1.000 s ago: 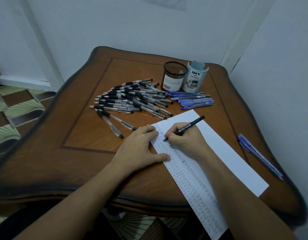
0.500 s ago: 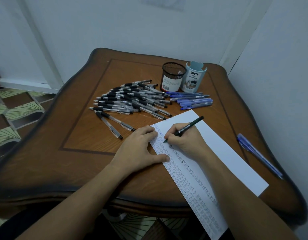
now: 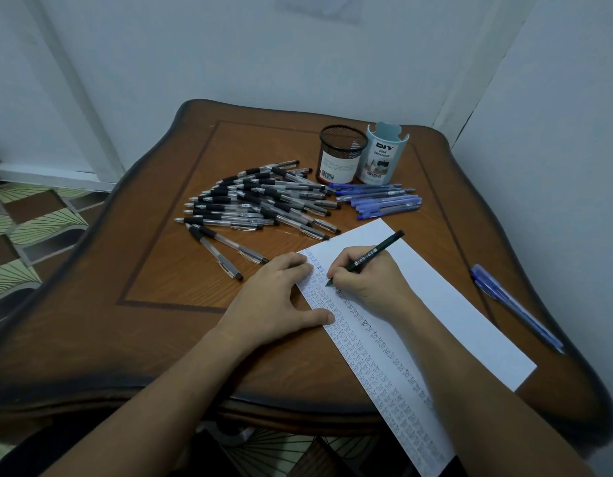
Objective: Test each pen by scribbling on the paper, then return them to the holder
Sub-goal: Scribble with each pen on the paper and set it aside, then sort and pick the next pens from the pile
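Note:
My right hand grips a dark green pen, its tip down on the white paper near the top of a column of small scribbles. My left hand lies flat with straight fingers, pressing the paper's left edge. A black mesh holder and a pale blue holder marked DIY stand at the back of the table. A pile of several black-grip clear pens lies left of them, and several blue pens lie in front of the blue holder.
Two clear pens lie apart from the pile, close to my left hand. Blue pens rest near the right edge of the brown wooden table. Walls stand close behind and to the right; patterned floor shows at left.
The pen tip has made small strokes on the paper around the same spot. My left hand stays pressed on the paper's edge.

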